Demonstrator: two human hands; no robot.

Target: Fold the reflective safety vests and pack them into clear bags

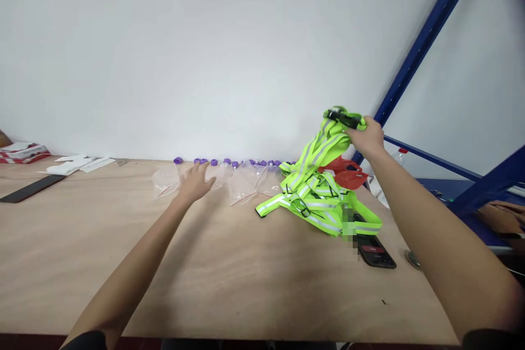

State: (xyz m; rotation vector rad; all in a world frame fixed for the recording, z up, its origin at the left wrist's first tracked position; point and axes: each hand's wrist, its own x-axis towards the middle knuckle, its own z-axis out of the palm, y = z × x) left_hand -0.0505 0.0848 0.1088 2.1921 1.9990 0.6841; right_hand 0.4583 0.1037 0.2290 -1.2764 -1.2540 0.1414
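My right hand [371,136] is raised at the right, closed on a neon-green reflective strap [318,147] with grey stripes and a black buckle [343,118]. The held strap hangs down to a tangled pile of the same straps [322,210] on the table. Fingers apart, my left hand [196,183] reaches over the clear plastic bags [246,183] near the wall; whether it touches one I cannot tell. Several small purple items [214,162] line the wall behind the bags.
On the wooden table [229,279], a phone [375,251] lies partly under the straps. A red plastic bag [348,173] is behind the pile. White sheets [74,164] and a dark flat bar [31,188] lie at the left. A blue metal frame [422,38] stands at the right.
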